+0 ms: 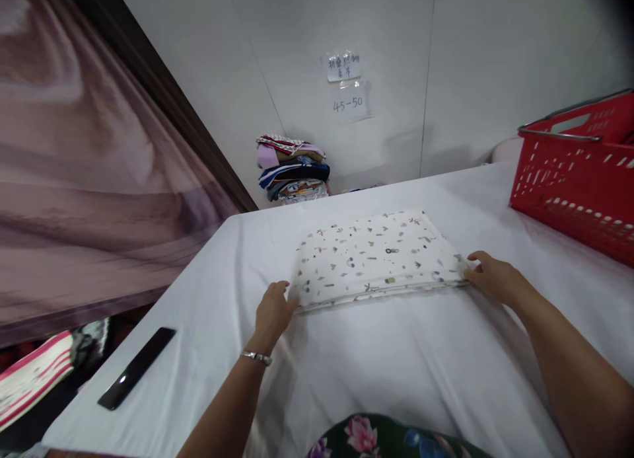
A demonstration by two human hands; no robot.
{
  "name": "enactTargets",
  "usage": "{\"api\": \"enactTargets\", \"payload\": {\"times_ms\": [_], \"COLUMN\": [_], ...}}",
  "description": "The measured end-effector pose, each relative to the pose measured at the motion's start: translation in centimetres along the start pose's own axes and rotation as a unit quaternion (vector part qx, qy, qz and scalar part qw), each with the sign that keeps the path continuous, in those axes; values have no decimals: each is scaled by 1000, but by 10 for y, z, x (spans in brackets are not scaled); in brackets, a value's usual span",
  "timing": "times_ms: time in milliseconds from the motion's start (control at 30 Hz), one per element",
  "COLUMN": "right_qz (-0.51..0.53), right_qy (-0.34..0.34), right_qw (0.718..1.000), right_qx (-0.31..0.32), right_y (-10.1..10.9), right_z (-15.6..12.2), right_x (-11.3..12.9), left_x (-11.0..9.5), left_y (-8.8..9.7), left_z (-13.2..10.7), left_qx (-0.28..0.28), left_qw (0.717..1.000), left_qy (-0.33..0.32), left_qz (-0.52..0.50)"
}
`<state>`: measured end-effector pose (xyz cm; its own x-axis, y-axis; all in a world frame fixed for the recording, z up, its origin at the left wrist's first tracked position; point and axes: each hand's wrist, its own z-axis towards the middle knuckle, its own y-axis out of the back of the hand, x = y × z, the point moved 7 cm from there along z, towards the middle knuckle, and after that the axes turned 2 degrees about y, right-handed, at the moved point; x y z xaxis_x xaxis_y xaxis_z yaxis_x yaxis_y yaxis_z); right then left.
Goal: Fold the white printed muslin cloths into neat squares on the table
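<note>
A folded white cloth (369,256) printed with small grey, green and yellow figures lies flat on the white-covered table (396,365), its layered fold edge towards me. At the near left corner of the cloth, my left hand (274,310), with a silvery bracelet at the wrist, grips the edge with the thumb side. My right hand (493,277) has the near right corner between thumb and fingers. Both hands rest low, close to the tabletop; the fingertips under the corners are partly hidden.
A long black flat object (137,367) lies at the table's left. To the right stands a red plastic basket (569,187) with metal handles. Folded fabrics (293,170) are piled beyond the far edge, below handwritten wall signs (348,103). A pinkish curtain (89,180) hangs at left.
</note>
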<state>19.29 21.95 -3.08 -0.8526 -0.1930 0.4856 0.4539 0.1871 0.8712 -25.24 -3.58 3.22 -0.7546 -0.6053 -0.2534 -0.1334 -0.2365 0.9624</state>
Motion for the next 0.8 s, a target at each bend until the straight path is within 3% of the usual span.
{"api": "enactTargets", "payload": {"times_ms": [67,167,233,333,433,533,800], "right_qz": [-52,-37,14,61,52,31,-30], "right_qy": [61,191,276,374,413,407,380], "right_qw": [995,971,953,925,909,913,924], "right_qx": [-64,-138,-126,-37,12,24,33], "right_y": [10,21,18,0,-19,-28,-27], "right_z": [-4,-18,-29,-43,-49,-47,-50], "right_x": [14,51,78,111,124,124,128], "left_x": [-32,-89,-120,-148,-157,-157,-160], "left_y": [3,-11,-25,-41,-54,-61,-61], "left_z": [-10,-29,-38,-41,-38,-35,-38], "left_qx": [-48,-24,4,13,21,26,3], "left_qw": [991,950,924,907,901,901,894], "left_qy": [-115,-297,-371,-414,-429,-429,-448], "left_qz": [-41,-92,-91,-78,-64,-54,-21]}}
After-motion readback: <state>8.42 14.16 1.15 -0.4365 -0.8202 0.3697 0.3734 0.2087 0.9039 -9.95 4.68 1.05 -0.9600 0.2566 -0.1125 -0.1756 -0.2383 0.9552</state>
